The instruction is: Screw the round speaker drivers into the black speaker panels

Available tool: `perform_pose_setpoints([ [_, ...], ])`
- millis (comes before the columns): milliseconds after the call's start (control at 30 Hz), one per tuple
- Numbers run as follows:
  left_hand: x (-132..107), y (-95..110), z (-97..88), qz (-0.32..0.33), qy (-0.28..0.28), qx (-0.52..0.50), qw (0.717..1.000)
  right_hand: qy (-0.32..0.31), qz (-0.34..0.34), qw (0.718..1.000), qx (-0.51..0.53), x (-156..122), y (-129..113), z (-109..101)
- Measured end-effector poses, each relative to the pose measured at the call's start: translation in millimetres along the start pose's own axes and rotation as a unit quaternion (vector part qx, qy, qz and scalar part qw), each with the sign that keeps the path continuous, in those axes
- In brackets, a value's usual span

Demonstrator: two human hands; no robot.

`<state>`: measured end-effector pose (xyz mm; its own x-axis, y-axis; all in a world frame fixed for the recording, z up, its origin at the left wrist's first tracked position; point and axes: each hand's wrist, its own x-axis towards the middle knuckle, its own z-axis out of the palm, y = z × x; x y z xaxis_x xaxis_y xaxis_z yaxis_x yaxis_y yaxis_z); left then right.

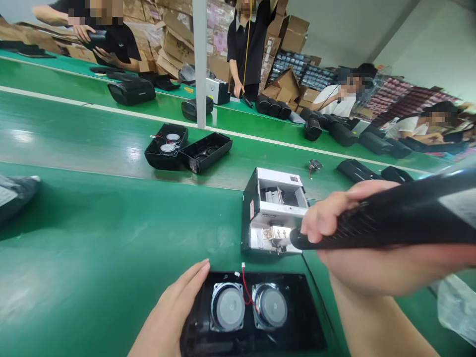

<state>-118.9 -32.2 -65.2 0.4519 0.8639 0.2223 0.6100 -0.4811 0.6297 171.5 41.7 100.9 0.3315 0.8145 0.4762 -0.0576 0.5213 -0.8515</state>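
Observation:
A black speaker housing [297,322] lies at the near edge of the green bench, with two round grey speaker drivers [248,307] and a red wire in it. My left hand [174,310] rests flat against its left end, fingers stretched out. My right hand [353,233] is wrapped round a black electric screwdriver [401,215]. Its tip points into the white and silver screw feeder box [275,208] just behind the housing.
A green conveyor belt [92,139] carries an open black housing [186,148] with drivers. More black shells [132,90] lie farther back. Several other people work at the far side, before stacked cardboard boxes [174,44]. A white post [200,59] stands mid-belt.

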Motion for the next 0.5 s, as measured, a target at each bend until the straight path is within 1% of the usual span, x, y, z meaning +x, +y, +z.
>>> perform_pose_setpoints([
  [67,5,5,5.0,-0.001,-0.014,-0.007,1.000,0.015,0.020,1.000,0.002,2,11,5],
  [133,9,9,8.1,-0.002,-0.020,-0.014,1.000,0.021,0.030,0.999,-0.007,0,16,7],
  [333,10,11,8.1,-0.003,-0.019,-0.024,1.000,-0.013,-0.006,0.999,-0.039,-1,19,1],
  [433,9,10,7.7,0.003,-0.021,-0.027,0.999,-0.012,0.022,0.999,-0.033,-2,19,2],
  [500,9,8,9.1,0.005,-0.019,-0.026,0.999,-0.013,0.035,0.999,-0.007,-10,13,1],
])
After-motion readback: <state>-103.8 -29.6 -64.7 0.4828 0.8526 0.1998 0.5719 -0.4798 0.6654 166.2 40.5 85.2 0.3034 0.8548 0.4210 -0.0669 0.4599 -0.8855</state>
